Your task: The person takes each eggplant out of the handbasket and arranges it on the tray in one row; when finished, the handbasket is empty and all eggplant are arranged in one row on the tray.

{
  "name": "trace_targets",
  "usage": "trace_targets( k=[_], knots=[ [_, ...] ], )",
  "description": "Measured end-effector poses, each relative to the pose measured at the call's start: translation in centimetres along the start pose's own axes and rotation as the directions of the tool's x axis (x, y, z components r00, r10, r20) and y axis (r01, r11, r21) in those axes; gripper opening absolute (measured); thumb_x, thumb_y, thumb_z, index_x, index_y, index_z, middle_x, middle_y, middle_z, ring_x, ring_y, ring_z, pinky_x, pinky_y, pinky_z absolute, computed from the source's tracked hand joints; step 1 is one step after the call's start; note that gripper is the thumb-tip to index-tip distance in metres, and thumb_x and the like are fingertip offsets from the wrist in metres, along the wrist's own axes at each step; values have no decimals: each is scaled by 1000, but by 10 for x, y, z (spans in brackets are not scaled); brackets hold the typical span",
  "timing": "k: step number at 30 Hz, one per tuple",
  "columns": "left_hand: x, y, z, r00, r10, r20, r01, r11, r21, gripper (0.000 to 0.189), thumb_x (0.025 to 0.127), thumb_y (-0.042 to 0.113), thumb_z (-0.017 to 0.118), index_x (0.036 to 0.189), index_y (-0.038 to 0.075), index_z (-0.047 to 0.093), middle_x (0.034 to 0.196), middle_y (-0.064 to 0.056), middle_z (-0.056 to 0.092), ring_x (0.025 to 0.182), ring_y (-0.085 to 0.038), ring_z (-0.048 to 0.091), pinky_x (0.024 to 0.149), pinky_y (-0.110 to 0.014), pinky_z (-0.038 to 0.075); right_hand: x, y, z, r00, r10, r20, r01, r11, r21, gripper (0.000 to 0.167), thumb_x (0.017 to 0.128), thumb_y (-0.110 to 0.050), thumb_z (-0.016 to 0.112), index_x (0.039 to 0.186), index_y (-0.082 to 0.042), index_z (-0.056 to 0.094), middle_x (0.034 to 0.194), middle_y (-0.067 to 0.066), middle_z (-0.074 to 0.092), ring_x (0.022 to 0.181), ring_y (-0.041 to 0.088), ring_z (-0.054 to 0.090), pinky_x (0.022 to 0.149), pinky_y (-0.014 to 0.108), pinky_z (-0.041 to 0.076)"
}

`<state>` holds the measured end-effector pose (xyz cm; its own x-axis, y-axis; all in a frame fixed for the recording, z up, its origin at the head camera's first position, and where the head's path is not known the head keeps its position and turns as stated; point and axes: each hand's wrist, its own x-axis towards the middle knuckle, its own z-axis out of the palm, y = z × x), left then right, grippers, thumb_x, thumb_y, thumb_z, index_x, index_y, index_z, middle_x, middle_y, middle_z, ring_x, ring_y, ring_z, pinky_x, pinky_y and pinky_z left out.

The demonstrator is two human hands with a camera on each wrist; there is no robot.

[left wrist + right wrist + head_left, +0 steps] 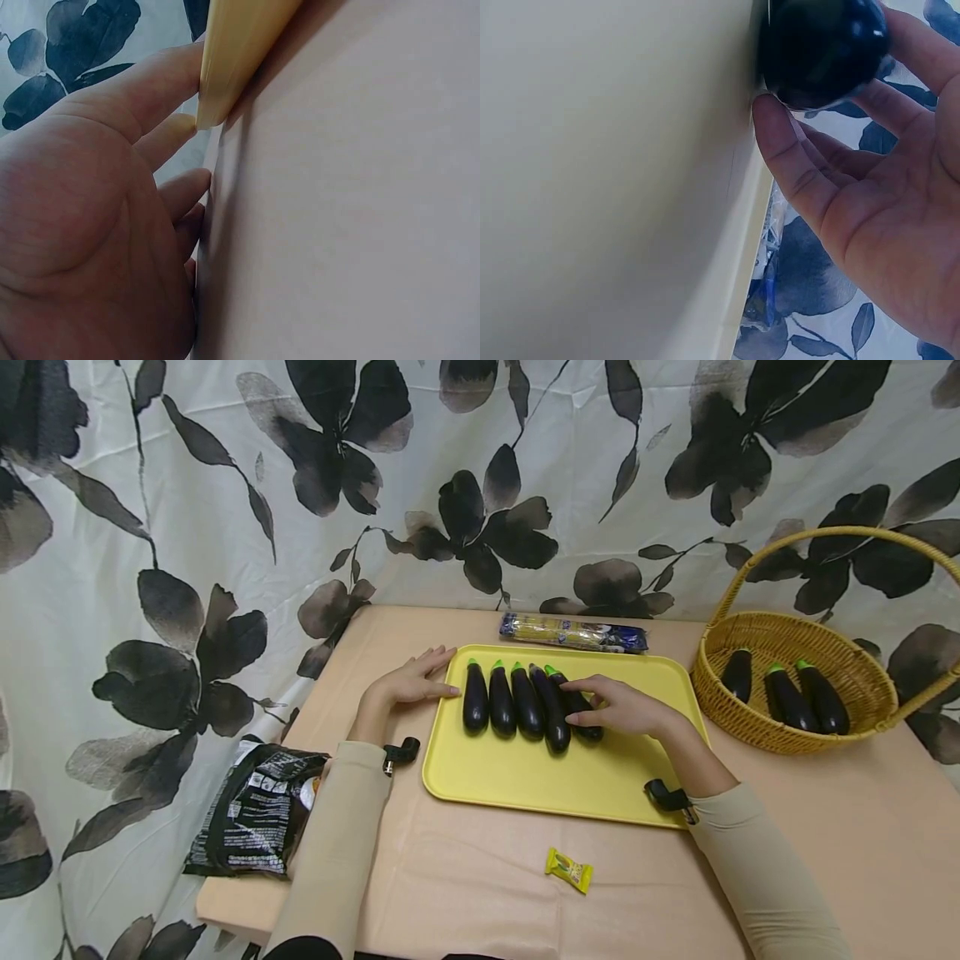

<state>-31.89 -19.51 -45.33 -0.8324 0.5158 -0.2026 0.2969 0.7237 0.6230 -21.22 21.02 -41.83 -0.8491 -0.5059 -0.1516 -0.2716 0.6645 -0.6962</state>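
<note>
Several dark purple eggplants [527, 700] with green tips lie side by side on a yellow tray [495, 777]. My right hand [626, 706] holds the rightmost eggplant [585, 727], which slants against its neighbour on the tray. In the right wrist view, the thumb and fingers curve around the rounded end of this eggplant [825, 52]. At the tray's left edge, my left hand [408, 683] touches the rim with its fingers extended. The left wrist view shows that hand [75, 202] beside the tray's side wall [232, 67], with nothing in its grasp.
A wicker basket [787, 739] with a tall handle stands right of the tray, three eggplants inside. Behind the tray lies a long blue-and-yellow packet [573, 632]. A small yellow wrapped sweet [569, 870] lies in front. A black bag [258, 810] sits by the left sleeve.
</note>
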Motion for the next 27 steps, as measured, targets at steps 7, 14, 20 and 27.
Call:
trace_targets(
  k=[7, 14, 20, 27],
  knots=[
    [-1, 1, 0, 1000, 1, -1, -1, 1000, 0, 96, 92, 55, 72, 168, 26, 21, 177, -6, 7, 164, -28, -2, 133, -52, -6, -1, -1, -1, 1000, 16, -6, -16, 1000, 6, 67, 100, -40, 70, 156, -11, 48, 148, 21, 50, 122, 35, 59, 100, 51, 51],
    [-1, -2, 0, 1000, 1, -4, -1, 1000, 9, 96, 92, 56, 72, 168, 27, 21, 177, -6, 7, 164, -27, -2, 133, -52, -5, -4, -6, -12, 997, -8, -76, 7, 1000, -22, 64, 101, -40, 69, 156, -14, 49, 150, 17, 52, 116, 29, 61, 92, 44, 52],
    [-1, -1, -1, 1000, -5, -2, 5, 1000, 7, 96, 92, 57, 72, 168, 26, 21, 177, -6, 7, 164, -28, -2, 133, -52, -5, -15, -14, -30, 975, -71, -211, 68, 997, -23, 59, 103, -35, 66, 156, -14, 49, 155, 14, 50, 125, 39, 59, 97, 55, 55],
    [-2, 1, 0, 1000, 6, -6, -6, 1000, -1, 96, 92, 55, 72, 168, 25, 22, 177, -8, 8, 164, -29, -1, 133, -53, -5, -30, -19, -46, 941, -70, -331, 71, 997, -9, 57, 103, -30, 67, 155, -15, 50, 156, 14, 48, 131, 39, 55, 103, 60, 52]
  ],
)
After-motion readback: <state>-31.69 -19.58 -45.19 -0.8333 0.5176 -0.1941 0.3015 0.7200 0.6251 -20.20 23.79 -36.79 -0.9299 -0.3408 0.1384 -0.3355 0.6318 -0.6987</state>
